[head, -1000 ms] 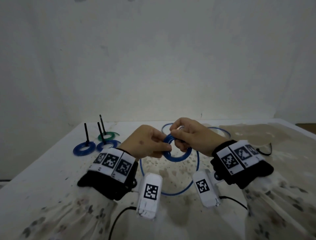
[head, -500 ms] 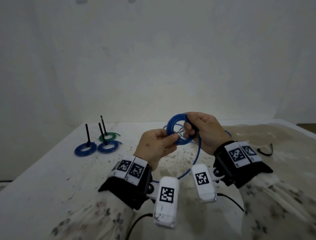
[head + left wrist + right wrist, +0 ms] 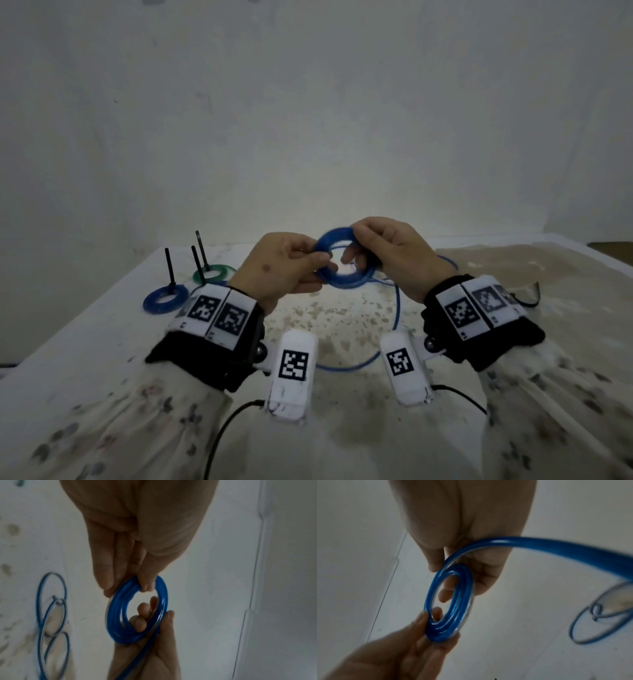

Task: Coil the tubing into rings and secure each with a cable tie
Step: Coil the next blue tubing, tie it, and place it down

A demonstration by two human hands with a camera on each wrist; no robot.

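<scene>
A coil of blue tubing is held above the table between both hands. My left hand pinches its left rim between thumb and fingers, which the left wrist view shows close up. My right hand grips the upper right rim, with fingers through the coil's hole. A tail of tubing runs off the coil past my right palm. It joins loose loops of tubing lying on the table below. No cable tie is on this coil.
At the far left lie a tied blue ring and a green ring, with black tie ends standing up; a third ring is half hidden behind my left wrist. A loose black cable tie lies at the right. The table is stained.
Both hands lifted the coil off the table and tipped it upright, then turned it flatter again. The loose loop on the table has shrunk.
</scene>
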